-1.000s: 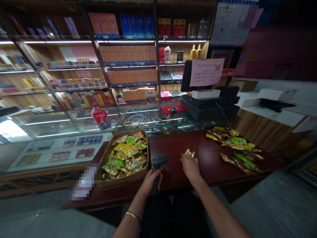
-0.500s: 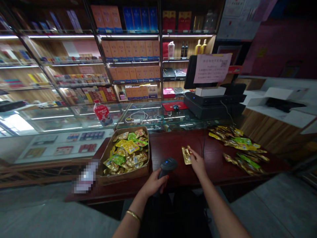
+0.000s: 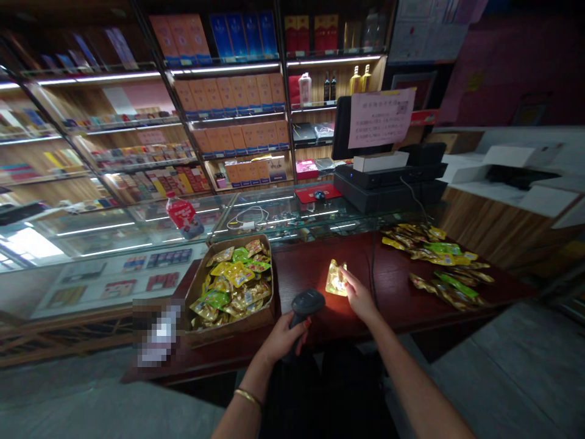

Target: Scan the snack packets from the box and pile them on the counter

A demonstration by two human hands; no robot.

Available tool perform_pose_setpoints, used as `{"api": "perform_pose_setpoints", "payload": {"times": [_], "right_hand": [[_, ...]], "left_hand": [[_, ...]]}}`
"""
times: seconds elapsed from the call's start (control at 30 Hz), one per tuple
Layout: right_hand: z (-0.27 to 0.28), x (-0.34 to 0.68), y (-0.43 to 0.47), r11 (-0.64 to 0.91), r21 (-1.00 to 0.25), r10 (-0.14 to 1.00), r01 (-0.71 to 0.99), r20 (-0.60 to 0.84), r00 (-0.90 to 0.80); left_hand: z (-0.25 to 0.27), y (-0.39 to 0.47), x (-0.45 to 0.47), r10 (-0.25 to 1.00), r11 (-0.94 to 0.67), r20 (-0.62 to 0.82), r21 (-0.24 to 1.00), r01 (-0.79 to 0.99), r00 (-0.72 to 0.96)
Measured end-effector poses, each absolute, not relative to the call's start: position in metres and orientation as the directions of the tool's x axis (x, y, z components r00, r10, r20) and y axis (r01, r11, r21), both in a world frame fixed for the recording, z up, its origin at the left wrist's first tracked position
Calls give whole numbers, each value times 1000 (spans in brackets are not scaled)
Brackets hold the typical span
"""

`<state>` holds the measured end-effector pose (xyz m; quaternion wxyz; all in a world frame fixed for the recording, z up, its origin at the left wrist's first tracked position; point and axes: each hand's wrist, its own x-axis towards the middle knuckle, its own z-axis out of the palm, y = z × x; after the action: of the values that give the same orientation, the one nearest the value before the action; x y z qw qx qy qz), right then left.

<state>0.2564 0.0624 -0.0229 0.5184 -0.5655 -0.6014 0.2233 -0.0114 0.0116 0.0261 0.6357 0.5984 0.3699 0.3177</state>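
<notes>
My left hand [image 3: 284, 337] is wrapped around the handle of a black barcode scanner [image 3: 308, 301], its head angled to the right. Bright light from it falls on a gold snack packet [image 3: 333, 280] lying at the middle of the dark red table [image 3: 297, 259]. My right hand [image 3: 359, 297] pinches that packet at its right edge. Left of the scanner stands an open cardboard box [image 3: 273, 286] filled with gold, yellow and green packets [image 3: 235, 274]. To the right, more packets [image 3: 450, 253] lie spread in loose piles on the table.
Behind the table runs a glass display counter [image 3: 283, 210] with a red-labelled bottle [image 3: 183, 214], a white cable [image 3: 249, 217] and a mouse [image 3: 319, 196] on it. A monitor with a paper notice [image 3: 381, 119] stands at the back right. A black cord [image 3: 372, 268] crosses the table.
The scanner's light has come on and now shines on the packet. My right hand and the packet have shifted slightly left in view; the left hand keeps its hold.
</notes>
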Motion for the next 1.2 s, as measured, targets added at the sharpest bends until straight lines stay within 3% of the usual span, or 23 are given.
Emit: {"api": "perform_pose_setpoints", "payload": {"times": [0.6,0.93,1.03,1.2], "right_hand": [[-24,250,56,356,-791,916,497,400,-19],[-1,254,81,137,-941,927,309,231,294],[30,221,105,192,-956,948,221,238,209],[71,102,140,267,-960,962,84,260,-87]], "left_hand": [[21,12,-12,841,104,-95,995,13,532],[1,23,-9,894,226,-140,961,-159,426],[-4,29,-9,916,251,-152,938,-237,371],[-1,28,-9,924,250,-148,932,-264,353]]}}
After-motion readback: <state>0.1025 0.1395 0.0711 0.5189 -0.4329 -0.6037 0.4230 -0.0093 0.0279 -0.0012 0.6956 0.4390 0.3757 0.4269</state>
